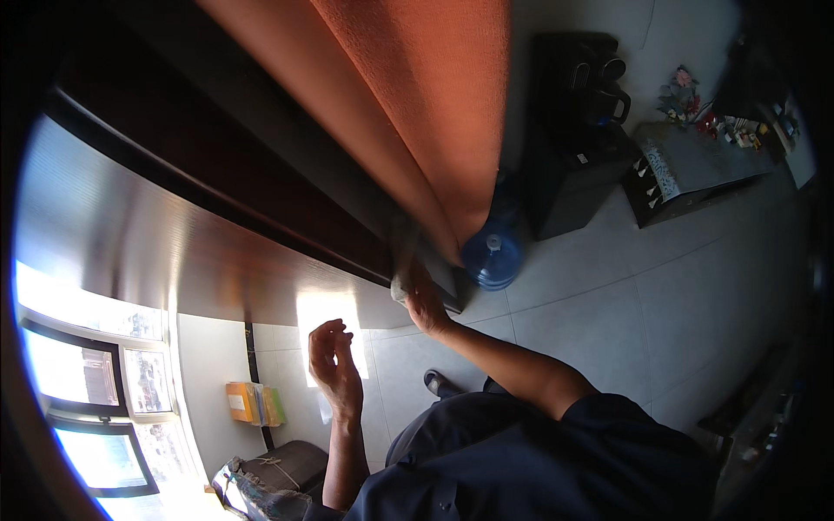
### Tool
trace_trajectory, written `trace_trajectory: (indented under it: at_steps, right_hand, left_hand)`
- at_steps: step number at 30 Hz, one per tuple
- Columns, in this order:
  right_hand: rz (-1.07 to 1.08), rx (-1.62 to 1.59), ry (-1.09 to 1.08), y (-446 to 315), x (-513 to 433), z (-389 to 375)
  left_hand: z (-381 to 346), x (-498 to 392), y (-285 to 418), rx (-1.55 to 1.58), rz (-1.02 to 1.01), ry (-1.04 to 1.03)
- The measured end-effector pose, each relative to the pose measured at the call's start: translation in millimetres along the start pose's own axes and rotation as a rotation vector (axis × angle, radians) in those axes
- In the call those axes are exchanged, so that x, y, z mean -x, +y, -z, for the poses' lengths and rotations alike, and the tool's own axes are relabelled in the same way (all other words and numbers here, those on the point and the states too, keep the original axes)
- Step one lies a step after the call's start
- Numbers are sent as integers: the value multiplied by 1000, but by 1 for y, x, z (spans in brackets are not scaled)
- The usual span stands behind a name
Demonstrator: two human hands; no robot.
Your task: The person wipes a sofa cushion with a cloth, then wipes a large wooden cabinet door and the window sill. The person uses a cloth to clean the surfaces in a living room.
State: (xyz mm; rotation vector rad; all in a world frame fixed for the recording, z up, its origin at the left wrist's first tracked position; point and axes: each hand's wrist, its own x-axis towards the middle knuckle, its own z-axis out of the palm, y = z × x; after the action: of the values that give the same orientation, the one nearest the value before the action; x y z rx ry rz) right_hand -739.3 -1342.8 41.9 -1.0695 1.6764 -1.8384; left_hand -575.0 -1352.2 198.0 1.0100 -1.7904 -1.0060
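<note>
My right hand (425, 305) holds a pale, crumpled cloth (400, 286) against the edge of a dark polished wooden door or panel (215, 215). Its fingers are partly blurred and in shadow. My left hand (333, 365) is raised in front of the panel's lower, shiny face, with the fingers loosely bent and nothing in them. Above my right hand hangs an orange curtain (449, 98), its lower end near a blue water bottle (492, 259) on the floor.
A black water dispenser (567, 182) and a low cabinet with a grey cloth cover (704, 163) stand against the wall. Windows (78, 371) are at the left. Colourful folders (255, 404) hang low near a covered dark object (287, 465). My shoe (434, 381) is on the tiled floor (573, 306).
</note>
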Motion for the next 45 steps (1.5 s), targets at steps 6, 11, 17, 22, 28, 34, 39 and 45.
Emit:
trace_trajectory:
  at_steps: [6,11,17,22,28,34,39,45]
  right_hand:
    - [-639,-347,5,101,53,-17]
    - [-82,-245,218,-15,18,-31]
    - [725,71,343,-228,-81,-23]
    - [723,-14,418,-271,-98,-35]
    - [293,141,701,-69,-7,-71]
    - [589,477,837,-168,-45,-96]
    - [918,914,900,-300,-99,-77]
    - [1289,1263,338,-254,-79,-195]
  left_hand:
    - [20,31,-69,111,257,-135]
    - [34,22,-103,226,295,-174]
    - [51,-9,-99,375,180,-341]
    - [111,-24,-118,422,133,-418]
    - [175,-23,-178,412,260,-468]
    - [213,-33,-212,386,297,-440]
    - [214,-41,-188,383,203,-395]
    - [227,-66,-118,232,-198,-202]
